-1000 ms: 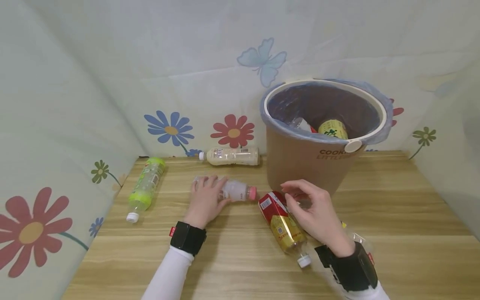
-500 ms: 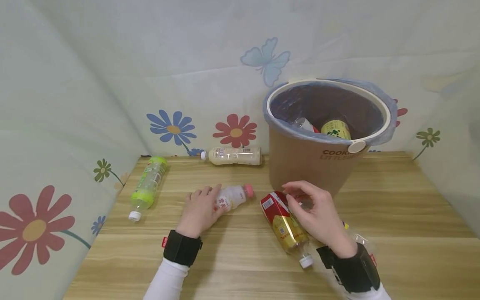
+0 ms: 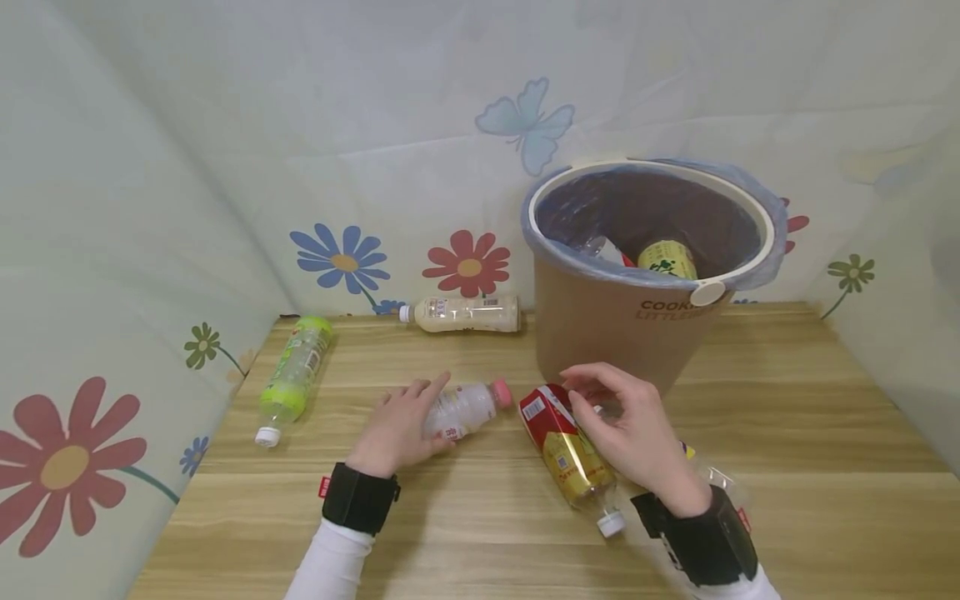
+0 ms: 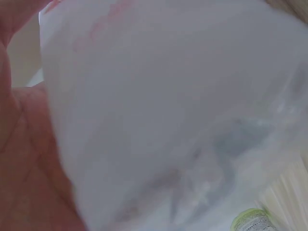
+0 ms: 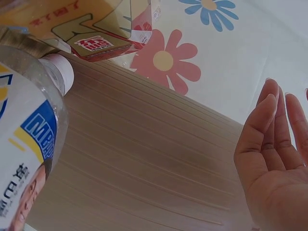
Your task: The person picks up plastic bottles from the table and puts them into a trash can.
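My left hand (image 3: pixel 397 427) holds a small whitish plastic bottle (image 3: pixel 463 411) with a pink cap, its thumb and fingers around the base end. Close up and blurred, that bottle (image 4: pixel 159 96) fills most of the left wrist view beside the palm (image 4: pixel 29 159). Over the table, my right hand (image 3: pixel 630 425) hovers with loosely bent fingers and holds nothing. Just left of it lies a red-and-gold bottle (image 3: pixel 566 450) with a white cap. A clear bottle (image 5: pixel 29 144) with a blue, yellow and white label appears large in the right wrist view; my right forearm partly hides it in the head view.
A brown bin (image 3: pixel 615 325) with a blue liner stands at the back right, bottles (image 3: pixel 667 260) inside. By the back wall lies a cream-coloured bottle (image 3: pixel 465 314). A green-labelled bottle (image 3: pixel 292 379) lies at left. Flower-printed cloth borders the wooden table (image 3: pixel 480 533).
My left hand has drawn the pink-capped bottle slightly nearer and tilted it, cap end pointing up and right. A different side of its label shows. The right hand stays about where it was.
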`<state>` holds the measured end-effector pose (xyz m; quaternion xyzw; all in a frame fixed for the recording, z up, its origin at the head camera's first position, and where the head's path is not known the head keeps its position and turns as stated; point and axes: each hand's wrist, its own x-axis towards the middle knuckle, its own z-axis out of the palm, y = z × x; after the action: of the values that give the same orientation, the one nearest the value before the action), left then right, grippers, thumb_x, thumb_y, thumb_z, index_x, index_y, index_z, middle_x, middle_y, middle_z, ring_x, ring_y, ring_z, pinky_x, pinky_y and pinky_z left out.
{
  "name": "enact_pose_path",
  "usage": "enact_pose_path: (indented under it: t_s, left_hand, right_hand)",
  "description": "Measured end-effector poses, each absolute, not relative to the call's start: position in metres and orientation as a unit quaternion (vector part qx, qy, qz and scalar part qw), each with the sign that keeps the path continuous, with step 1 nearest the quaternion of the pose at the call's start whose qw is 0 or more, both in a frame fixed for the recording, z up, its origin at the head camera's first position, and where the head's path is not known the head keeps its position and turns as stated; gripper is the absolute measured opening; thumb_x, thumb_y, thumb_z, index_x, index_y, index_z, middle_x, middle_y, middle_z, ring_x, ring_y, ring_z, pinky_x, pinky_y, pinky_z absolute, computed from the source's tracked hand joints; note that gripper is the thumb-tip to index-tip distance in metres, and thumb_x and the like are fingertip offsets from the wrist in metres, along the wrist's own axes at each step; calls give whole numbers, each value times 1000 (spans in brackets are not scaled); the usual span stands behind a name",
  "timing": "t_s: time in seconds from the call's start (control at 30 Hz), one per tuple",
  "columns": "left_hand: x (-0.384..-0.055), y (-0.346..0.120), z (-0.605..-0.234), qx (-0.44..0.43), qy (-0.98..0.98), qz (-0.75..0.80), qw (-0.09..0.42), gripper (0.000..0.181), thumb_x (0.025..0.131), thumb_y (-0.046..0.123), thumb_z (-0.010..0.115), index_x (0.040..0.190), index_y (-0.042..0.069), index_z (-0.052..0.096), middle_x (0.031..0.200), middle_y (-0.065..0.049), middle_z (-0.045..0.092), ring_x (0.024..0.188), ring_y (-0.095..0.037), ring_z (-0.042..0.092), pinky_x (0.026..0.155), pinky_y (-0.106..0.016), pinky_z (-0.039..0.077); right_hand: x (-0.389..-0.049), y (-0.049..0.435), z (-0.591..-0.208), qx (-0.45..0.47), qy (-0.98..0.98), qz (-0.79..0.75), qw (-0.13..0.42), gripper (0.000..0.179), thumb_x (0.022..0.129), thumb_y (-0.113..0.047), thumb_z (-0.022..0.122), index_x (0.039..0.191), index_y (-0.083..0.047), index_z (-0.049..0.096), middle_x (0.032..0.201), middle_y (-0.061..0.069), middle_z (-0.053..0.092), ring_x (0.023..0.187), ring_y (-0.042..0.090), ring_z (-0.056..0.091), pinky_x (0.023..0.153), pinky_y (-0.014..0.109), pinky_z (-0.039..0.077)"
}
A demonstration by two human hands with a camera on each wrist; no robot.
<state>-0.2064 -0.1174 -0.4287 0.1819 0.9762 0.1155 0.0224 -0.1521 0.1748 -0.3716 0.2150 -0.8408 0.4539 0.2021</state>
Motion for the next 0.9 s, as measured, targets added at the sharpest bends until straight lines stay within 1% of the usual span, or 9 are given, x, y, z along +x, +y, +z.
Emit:
enact_pose_path:
  t_s: [0.13, 0.23, 0.4, 0.67, 0.8, 0.9]
  left_hand:
    - [-206, -117, -430, 189, 973, 125, 31, 86, 75, 37, 77, 147, 20, 34, 130, -13, 53, 112, -32, 53, 94, -51, 44]
    - [-206, -116, -431, 195, 971, 135, 35, 85, 75, 33, 78, 147, 20, 34, 127, -15, 55, 107, -30, 55, 88, -47, 48]
    - [-205, -116, -432, 197, 970, 140, 38, 84, 75, 31, 78, 147, 19, 35, 128, -16, 55, 107, -31, 55, 85, -46, 50]
    - [-204, -116, -429, 206, 965, 161, 28, 79, 76, 29, 78, 145, 22, 39, 126, -13, 56, 104, -29, 55, 85, -46, 50]
    - [-203, -117, -425, 201, 963, 180, 11, 78, 77, 29, 78, 145, 22, 39, 125, -12, 55, 102, -27, 54, 84, -44, 51]
    - [-203, -117, -420, 201, 958, 203, -13, 78, 78, 31, 77, 145, 22, 38, 124, -11, 55, 101, -26, 53, 83, -43, 51]
  right_hand:
    - [-152, 174, -372, 214, -842, 453, 201, 27, 83, 1, 66, 106, -14, 66, 97, -5, 67, 81, 10, 59, 68, 25, 55]
    - [-152, 173, -372, 221, -840, 452, 202, 26, 84, 0, 65, 106, -13, 66, 97, -3, 67, 81, 11, 59, 67, 26, 55]
    - [-152, 172, -373, 225, -838, 453, 202, 24, 84, -1, 65, 106, -12, 66, 96, -1, 67, 80, 11, 60, 65, 26, 54]
    - [-152, 172, -373, 220, -840, 454, 200, 27, 83, 2, 66, 106, -12, 66, 97, -5, 66, 81, 11, 60, 65, 26, 54]
    - [-152, 172, -374, 222, -838, 455, 203, 26, 83, 0, 66, 106, -12, 66, 97, -6, 66, 81, 11, 60, 66, 26, 54]
    - [-152, 172, -373, 227, -836, 456, 203, 25, 84, -1, 65, 107, -12, 66, 98, -4, 67, 82, 10, 60, 67, 27, 55]
